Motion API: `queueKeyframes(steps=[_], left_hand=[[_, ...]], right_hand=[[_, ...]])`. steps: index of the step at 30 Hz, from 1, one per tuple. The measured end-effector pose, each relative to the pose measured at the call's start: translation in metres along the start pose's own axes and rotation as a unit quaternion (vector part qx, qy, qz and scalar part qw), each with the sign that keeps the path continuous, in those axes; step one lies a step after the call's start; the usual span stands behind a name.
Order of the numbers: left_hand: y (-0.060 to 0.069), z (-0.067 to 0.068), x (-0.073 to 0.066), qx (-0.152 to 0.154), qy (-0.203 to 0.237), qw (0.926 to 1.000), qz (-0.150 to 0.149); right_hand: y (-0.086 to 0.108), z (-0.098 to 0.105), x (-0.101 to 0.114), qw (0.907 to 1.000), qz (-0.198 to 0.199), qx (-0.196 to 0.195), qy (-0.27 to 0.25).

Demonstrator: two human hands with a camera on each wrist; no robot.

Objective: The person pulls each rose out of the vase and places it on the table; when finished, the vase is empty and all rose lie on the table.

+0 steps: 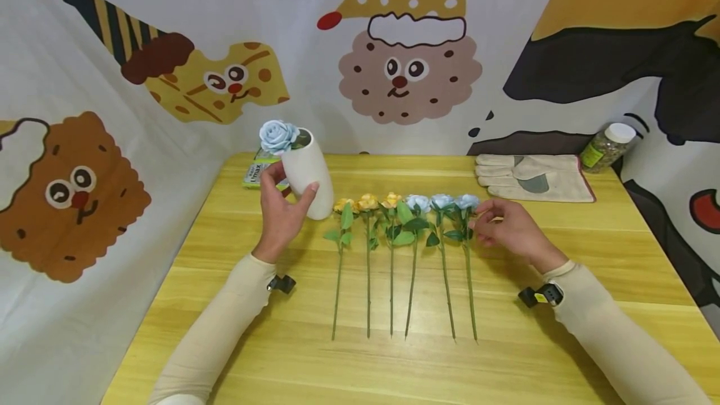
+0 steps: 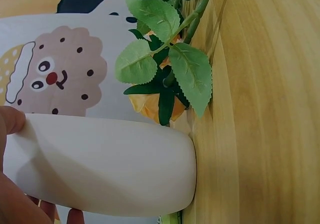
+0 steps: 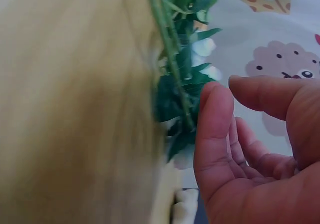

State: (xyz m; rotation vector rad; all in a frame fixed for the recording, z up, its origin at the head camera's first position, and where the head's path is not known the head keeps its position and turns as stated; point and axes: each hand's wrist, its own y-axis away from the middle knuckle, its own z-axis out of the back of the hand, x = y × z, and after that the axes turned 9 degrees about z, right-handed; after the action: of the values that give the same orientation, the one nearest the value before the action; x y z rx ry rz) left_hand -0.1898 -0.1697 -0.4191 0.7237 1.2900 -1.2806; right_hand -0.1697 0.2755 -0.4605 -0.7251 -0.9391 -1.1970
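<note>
My left hand (image 1: 281, 217) grips a white vase (image 1: 308, 177), thumb on the near side and fingers behind it. The vase leans a little, and from its mouth a light blue artificial rose (image 1: 278, 137) hangs over to the left. Close beside the head of the rightmost blue rose (image 1: 467, 202) is my right hand (image 1: 514, 230). In the right wrist view its thumb and forefinger (image 3: 214, 129) are bent, with a small gap between the tips and nothing held there. Yellow roses (image 1: 368, 202) and blue roses lie in a row, stems toward me.
Behind the left hand lies a green and white packet (image 1: 254, 172), partly hidden. A pair of pale work gloves (image 1: 534, 177) lies at the back right, beside a clear jar (image 1: 606, 149) with a white lid. A printed cloth (image 1: 410, 136) hangs behind the wooden table (image 1: 281, 349).
</note>
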Motion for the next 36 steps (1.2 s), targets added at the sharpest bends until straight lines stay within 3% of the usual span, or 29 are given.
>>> queueKeyframes(steps=[6, 22, 31, 36], left_hand=[[-0.001, 0.001, -0.002, 0.000, -0.008, 0.9999, 0.008], [-0.003, 0.002, -0.001, -0.002, -0.010, 0.9999, 0.004], [-0.012, 0.003, 0.025, 0.001, -0.003, 1.0000, 0.003], [-0.013, 0.004, 0.030, 0.005, -0.003, 1.0000, -0.003]], right_hand=[[-0.006, -0.001, 0.016, 0.9993, 0.023, -0.007, 0.029], [-0.034, -0.017, 0.069, 0.9948, 0.095, -0.016, 0.031], [-0.049, -0.036, 0.096, 0.9930, 0.116, -0.017, -0.012], [-0.058, -0.047, 0.108, 0.9919, 0.123, -0.020, -0.024]])
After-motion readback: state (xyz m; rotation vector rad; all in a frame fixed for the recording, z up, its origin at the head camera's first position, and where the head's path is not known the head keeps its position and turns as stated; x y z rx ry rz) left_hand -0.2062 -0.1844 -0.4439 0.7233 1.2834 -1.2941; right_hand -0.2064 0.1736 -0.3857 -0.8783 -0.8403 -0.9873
